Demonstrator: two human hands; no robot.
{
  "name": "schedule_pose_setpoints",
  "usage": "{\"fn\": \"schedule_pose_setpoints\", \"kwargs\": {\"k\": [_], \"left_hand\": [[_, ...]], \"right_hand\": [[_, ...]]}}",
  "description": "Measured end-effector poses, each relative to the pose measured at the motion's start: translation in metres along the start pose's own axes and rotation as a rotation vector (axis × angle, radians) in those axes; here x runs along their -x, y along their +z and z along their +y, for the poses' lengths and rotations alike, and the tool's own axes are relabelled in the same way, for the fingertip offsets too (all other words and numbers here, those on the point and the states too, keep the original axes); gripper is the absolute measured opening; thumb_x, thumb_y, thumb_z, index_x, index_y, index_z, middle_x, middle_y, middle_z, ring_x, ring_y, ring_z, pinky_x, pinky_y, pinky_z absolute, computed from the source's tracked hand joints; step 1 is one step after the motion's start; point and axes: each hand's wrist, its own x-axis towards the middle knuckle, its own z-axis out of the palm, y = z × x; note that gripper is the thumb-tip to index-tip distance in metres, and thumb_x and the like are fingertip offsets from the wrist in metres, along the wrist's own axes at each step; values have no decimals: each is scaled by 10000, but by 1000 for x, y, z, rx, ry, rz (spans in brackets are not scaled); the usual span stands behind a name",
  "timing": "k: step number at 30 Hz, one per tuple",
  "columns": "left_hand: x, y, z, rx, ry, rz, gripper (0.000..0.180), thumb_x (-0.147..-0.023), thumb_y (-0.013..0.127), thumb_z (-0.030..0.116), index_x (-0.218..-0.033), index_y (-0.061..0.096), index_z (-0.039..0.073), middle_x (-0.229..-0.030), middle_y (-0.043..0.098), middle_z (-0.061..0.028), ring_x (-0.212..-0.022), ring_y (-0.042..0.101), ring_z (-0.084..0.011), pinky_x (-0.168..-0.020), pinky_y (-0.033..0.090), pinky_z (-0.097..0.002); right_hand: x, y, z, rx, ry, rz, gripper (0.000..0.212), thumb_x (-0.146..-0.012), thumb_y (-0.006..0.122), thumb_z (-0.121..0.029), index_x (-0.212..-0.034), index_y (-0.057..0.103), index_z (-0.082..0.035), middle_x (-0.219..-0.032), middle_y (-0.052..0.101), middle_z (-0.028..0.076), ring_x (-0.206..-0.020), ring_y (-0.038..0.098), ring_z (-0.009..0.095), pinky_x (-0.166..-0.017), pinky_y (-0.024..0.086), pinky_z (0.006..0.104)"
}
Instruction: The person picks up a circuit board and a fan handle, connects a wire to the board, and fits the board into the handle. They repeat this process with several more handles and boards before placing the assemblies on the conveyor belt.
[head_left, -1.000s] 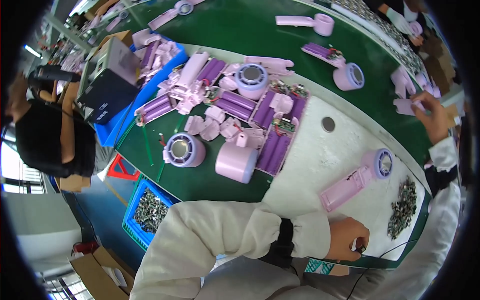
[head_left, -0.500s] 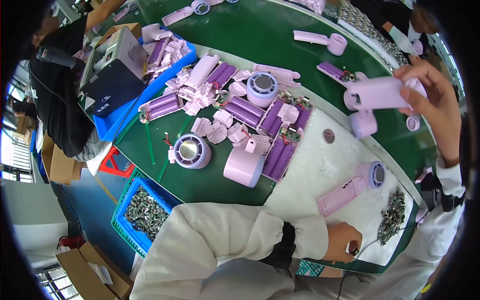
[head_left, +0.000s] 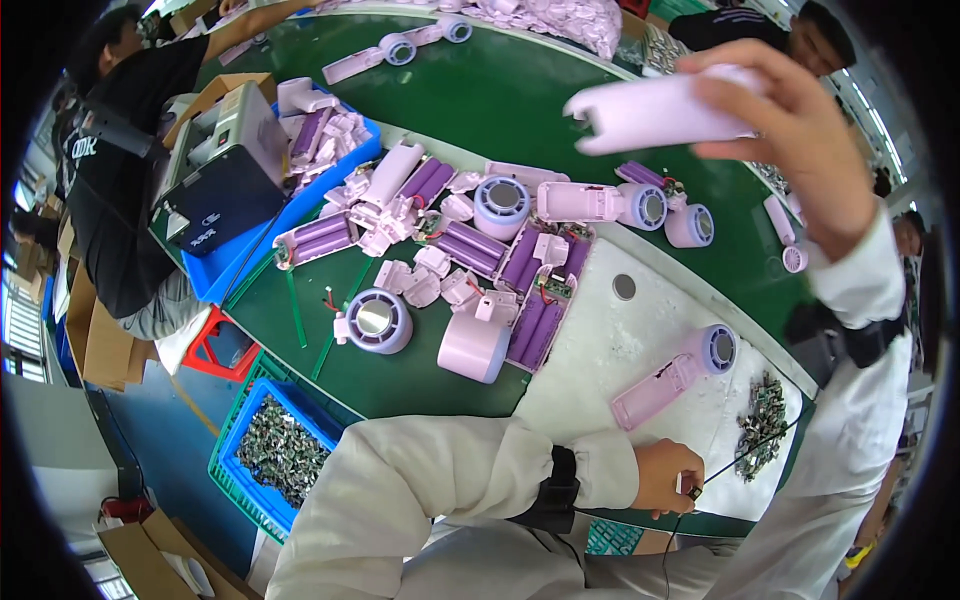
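My right hand (head_left: 800,135) is raised at the upper right, its fingers closed around a pink plastic handle shell (head_left: 655,112) with a notched end. My left hand (head_left: 670,478) is closed at the near edge of a white mat (head_left: 590,345). A thin dark cord (head_left: 730,466) runs by its fingers, but what they grip is mostly hidden. Beyond it on the mat lies a pink handle with a round head (head_left: 655,393). To the right is a pile of small metal-and-green parts (head_left: 762,428). A silver disc (head_left: 624,287) lies farther back.
Purple battery cells (head_left: 468,246), pink shell pieces and round heads (head_left: 380,321) crowd the green table's middle. At left stand a box-shaped device (head_left: 225,175), a blue tray (head_left: 290,205) and a blue bin of small parts (head_left: 325,425). Other people work at the far side.
My right hand has moved up and left with the handle shell. A handle with a round head now lies behind the mat, beside the battery cells. My left hand stays closed.
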Motion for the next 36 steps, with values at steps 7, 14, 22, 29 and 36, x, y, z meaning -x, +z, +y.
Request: {"fn": "schedule_pose_setpoints", "kwargs": {"k": [7, 14, 22, 29, 36], "left_hand": [[-5, -3, -10, -26, 68, -23, 201, -837, 717, 115, -966, 641, -18, -744, 686, -73, -552, 650, -162, -546, 498, -332], [-5, -3, -5, -23, 60, -3, 240, -771, 722, 84, -916, 622, -79, -777, 675, -94, -545, 675, -175, -511, 534, -306], [-11, 4, -33, 79, 115, 7, 245, -751, 741, 42, -923, 622, -84, -769, 684, -112, -570, 688, -167, -495, 540, -309], [-16, 2, -28, 2, 139, -14, 234, -752, 752, 45, -917, 627, -64, -755, 685, -108, -560, 680, -163, -512, 539, -307], [-4, -9, -10, -76, 105, 4, 184, -776, 734, 40, -912, 626, -23, -759, 692, -91, -583, 687, -155, -540, 526, -309]], "right_hand": [[-63, 162, 19, -203, -237, -269, 286, -779, 785, -157, -1016, 688, -29, -947, 721, 119, -816, 711, 190, -691, 555, 314], [-44, 190, 40, 13, -529, -458, 258, -824, 758, -156, -1044, 692, -37, -970, 715, 96, -887, 673, 228, -814, 535, 360], [-67, 114, 75, 229, -358, -268, 144, -862, 708, -141, -945, 701, -24, -877, 713, 60, -848, 673, 208, -785, 505, 326], [-55, 72, 132, 539, -513, -216, 393, -798, 610, 5, -1189, 628, -32, -1187, 655, 129, -1103, 621, 284, -953, 474, 359], [-57, 46, 207, 607, -128, -503, 581, -751, 721, -146, -1304, 573, -53, -1159, 667, 197, -1088, 641, 372, -961, 509, 413]]}}
